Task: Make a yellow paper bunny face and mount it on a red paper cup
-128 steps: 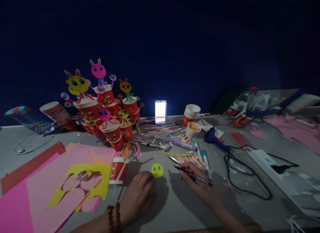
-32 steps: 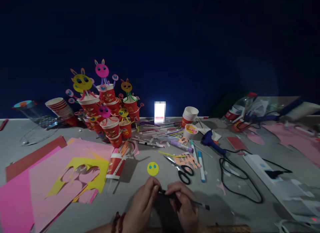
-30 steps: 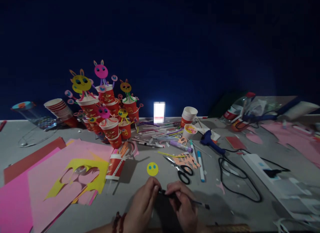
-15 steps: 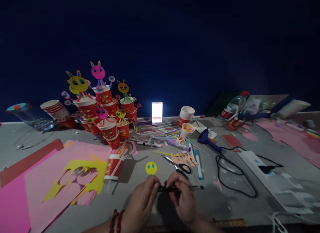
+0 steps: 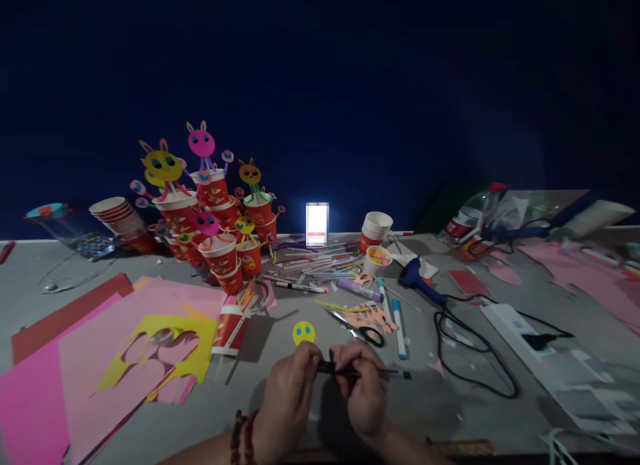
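A slim black pen (image 5: pixel 327 367) lies crosswise between my two hands near the front of the table. My left hand (image 5: pixel 287 398) pinches its left end, with fingers closed. My right hand (image 5: pixel 365 392) is wrapped round the shaft, and the other end sticks out to the right past the fingers. Just beyond my left fingertips is a yellow paper disc (image 5: pixel 303 334) with two blue eye spots. Black-handled scissors (image 5: pixel 371 336) lie open beyond my right hand, next to an orange cut-out paper scrap (image 5: pixel 375 318) and a blue-capped marker (image 5: pixel 399 328).
Stacked red paper cups (image 5: pixel 218 258) with paper animal figures stand at the left, behind pink paper sheets (image 5: pixel 107 365). A blue glue gun (image 5: pixel 419 282) trails a black cord. Paper sticks (image 5: pixel 320 262) lie mid-table; a white power strip (image 5: pixel 520 338) is at right.
The view has swung slightly left, so the table's things appear shifted to the right. Both hands keep hold of the pen, with the fingers a little differently placed.
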Tool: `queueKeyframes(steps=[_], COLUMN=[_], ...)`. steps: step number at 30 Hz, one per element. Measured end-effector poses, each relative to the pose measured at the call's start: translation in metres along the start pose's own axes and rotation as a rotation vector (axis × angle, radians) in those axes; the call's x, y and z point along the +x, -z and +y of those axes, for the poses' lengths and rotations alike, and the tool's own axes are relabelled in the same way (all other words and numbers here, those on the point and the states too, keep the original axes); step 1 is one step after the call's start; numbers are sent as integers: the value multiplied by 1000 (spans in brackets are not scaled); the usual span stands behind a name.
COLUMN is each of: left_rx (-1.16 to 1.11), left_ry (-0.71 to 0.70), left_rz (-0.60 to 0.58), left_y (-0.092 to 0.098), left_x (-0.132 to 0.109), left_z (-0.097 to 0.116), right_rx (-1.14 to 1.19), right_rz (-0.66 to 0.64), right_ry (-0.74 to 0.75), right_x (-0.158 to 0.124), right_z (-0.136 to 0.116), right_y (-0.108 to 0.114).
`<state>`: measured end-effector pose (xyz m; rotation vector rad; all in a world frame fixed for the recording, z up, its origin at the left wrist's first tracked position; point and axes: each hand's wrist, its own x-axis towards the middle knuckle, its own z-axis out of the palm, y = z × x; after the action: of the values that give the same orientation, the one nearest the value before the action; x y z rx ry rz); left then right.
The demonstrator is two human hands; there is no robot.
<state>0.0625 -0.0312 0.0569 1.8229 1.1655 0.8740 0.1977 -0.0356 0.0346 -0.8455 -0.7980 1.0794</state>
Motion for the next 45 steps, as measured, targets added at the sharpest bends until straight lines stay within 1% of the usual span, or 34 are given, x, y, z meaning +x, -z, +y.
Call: queueKeyframes(steps=[2,4,6,7,8,9,10,11,12,13,14,15,16,18,20,23,25,29,32,35,37,39,41,43,45], left_rx=[44,54,45,48,58,82,115,147,182,229,292,360,412,500,585,693,771,865,878,870,855,832,804,793,795], left_ry=[-4,11,19,22,22,31,60,75,53,0,-69,-148,-215,-296,-327,-334,-321,-293,-282,-275,-290,-347,-420,-417,-383], left_rz=[-25,-108,-228,-268,-276,-226,-128,-24,79,164,239,275,299,302,317,341,324,262,261,297,304,245,100,9,-14], left_y=[-1,-1,4,9,15,22,31,41,51,60,67,72,75,76,71,66,64,56,47,44,44,43,40,36,34], left_x=[0,2,6,9,13,18,23,28,34,39,44,48,52,57,58,55,54,60,73,82,80,75,69,64,61], left_z=[0,-1,-4,-6,-7,-9,-10,-12,-13,-15,-17,-19,-20,-24,-27,-32,-35,-42,-47,-46,-40,-31,-22,-15,-12], right_rx=[3,-36,-100,-138,-173,-211,-259,-322,-427,-596,-815,-1039,-1106,-1180,-1212,-1211,-1168,-1026,-939,-891,-842,-800,-733,-627,-503], right_rz=[17,-3,-93,-151,-192,-217,-219,-191,-191,-206,-292,-395,-432,-477,-500,-508,-495,-454,-409,-401,-452,-506,-514,-460,-375], right_ry=[4,-39,-125,-176,-212,-225,-212,-147,-59,51,152,236,255,260,249,240,231,193,174,144,54,-30,-76,-96,-107], right_x=[0,3,11,18,26,37,49,62,76,90,104,116,127,142,149,153,157,171,173,158,141,123,109,99,92], right_z=[2,3,3,1,-1,-4,-7,-11,-14,-15,-15,-13,-9,4,17,25,19,-14,-42,-63,-72,-75,-74,-71,-65], right_y=[3,8,14,18,22,25,29,32,34,35,35,33,30,21,11,5,10,36,60,78,85,84,75,62,45])
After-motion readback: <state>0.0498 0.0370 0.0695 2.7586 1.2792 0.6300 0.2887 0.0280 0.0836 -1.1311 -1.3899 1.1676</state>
